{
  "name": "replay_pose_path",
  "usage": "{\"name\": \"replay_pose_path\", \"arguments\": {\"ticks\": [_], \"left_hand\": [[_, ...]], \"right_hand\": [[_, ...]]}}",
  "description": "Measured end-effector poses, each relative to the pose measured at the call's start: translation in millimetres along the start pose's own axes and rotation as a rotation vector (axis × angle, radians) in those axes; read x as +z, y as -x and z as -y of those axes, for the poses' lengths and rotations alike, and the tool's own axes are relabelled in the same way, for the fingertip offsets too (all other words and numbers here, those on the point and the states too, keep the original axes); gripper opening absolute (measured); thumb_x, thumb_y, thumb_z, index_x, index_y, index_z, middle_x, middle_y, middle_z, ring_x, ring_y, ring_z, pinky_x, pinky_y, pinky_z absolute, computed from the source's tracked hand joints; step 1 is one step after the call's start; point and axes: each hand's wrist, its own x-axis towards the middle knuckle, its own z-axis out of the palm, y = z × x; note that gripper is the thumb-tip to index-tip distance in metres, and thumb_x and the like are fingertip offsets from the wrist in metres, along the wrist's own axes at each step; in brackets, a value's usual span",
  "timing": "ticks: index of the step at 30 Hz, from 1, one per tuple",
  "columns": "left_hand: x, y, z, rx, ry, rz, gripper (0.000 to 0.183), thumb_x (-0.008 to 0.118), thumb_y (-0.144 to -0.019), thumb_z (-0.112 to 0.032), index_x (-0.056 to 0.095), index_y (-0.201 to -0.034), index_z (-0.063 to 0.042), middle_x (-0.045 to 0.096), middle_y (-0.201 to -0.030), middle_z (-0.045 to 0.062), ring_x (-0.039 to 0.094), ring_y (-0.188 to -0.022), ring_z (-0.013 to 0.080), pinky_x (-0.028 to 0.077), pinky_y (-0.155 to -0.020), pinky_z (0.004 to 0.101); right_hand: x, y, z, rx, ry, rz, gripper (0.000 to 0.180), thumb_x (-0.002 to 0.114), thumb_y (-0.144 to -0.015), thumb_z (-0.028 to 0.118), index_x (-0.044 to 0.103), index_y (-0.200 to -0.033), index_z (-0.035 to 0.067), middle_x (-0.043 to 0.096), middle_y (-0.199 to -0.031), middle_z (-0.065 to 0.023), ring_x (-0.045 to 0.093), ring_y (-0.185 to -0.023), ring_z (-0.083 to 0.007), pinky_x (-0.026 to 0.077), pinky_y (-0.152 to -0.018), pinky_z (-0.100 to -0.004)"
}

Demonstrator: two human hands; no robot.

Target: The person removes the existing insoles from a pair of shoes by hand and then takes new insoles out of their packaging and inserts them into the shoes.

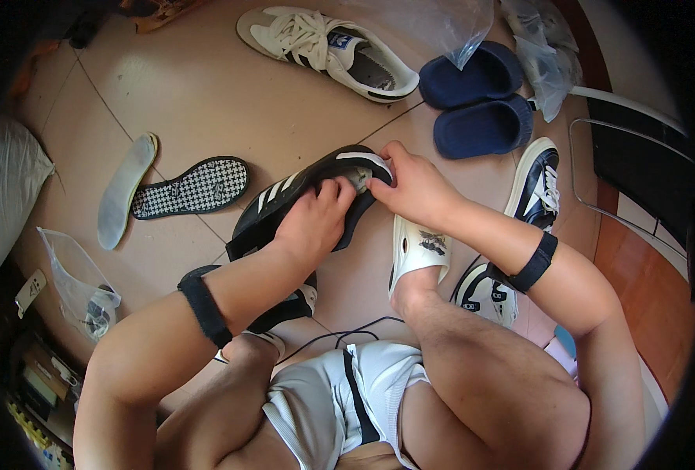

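Observation:
A black sneaker with white side stripes is held above the tiled floor, its heel toward my right. My right hand pinches the heel collar between thumb and fingers. My left hand reaches into the shoe's opening, fingers bent; whether they grip anything inside is hidden. Worn, pale material shows inside the heel. To the left, a grey insole lies partly against a black insole with a black-and-white patterned face. Another black shoe sits below my left forearm, partly covered by it.
A white Adidas sneaker lies at the far side. Navy slippers, a black-and-white sneaker and a metal-framed black item stand to the right. A clear zip bag lies left. A dark cable crosses the floor near my feet.

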Motion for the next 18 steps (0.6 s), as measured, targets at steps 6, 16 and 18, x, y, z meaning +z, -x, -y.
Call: {"name": "replay_pose_path", "arguments": {"ticks": [6, 16, 18], "left_hand": [[-7.4, -9.6, -3.0, -0.045, -0.059, 0.131, 0.032, 0.063, -0.087, -0.019, 0.076, -0.112, -0.005, 0.052, -0.130, 0.010, 0.053, -0.113, 0.0234, 0.049, -0.086, 0.0275], [2.0, 17.0, 19.0, 0.029, 0.244, -0.108, 0.038, 0.060, -0.088, -0.019, 0.066, -0.121, 0.001, 0.055, -0.129, 0.015, 0.059, -0.107, 0.0229, 0.057, -0.081, 0.0286], [1.1, 26.4, 19.5, 0.005, 0.171, -0.153, 0.041, 0.060, -0.090, -0.020, 0.065, -0.124, 0.002, 0.053, -0.136, 0.018, 0.059, -0.110, 0.0246, 0.056, -0.086, 0.0306]], "right_hand": [[6.2, -5.6, -2.7, -0.030, 0.047, -0.076, 0.040, 0.070, -0.090, 0.022, 0.055, -0.116, -0.004, 0.070, -0.096, -0.0294, 0.068, -0.094, -0.0472, 0.053, -0.084, -0.0489], [-1.4, -6.5, -6.0, -0.061, -0.043, 0.044, 0.035, 0.066, -0.094, 0.021, 0.051, -0.115, -0.003, 0.070, -0.098, -0.0294, 0.068, -0.096, -0.0473, 0.052, -0.085, -0.0499], [2.7, -8.3, -9.0, -0.104, -0.028, 0.017, 0.036, 0.066, -0.095, 0.022, 0.050, -0.115, -0.003, 0.069, -0.098, -0.0294, 0.068, -0.095, -0.0473, 0.052, -0.084, -0.0501]]}}
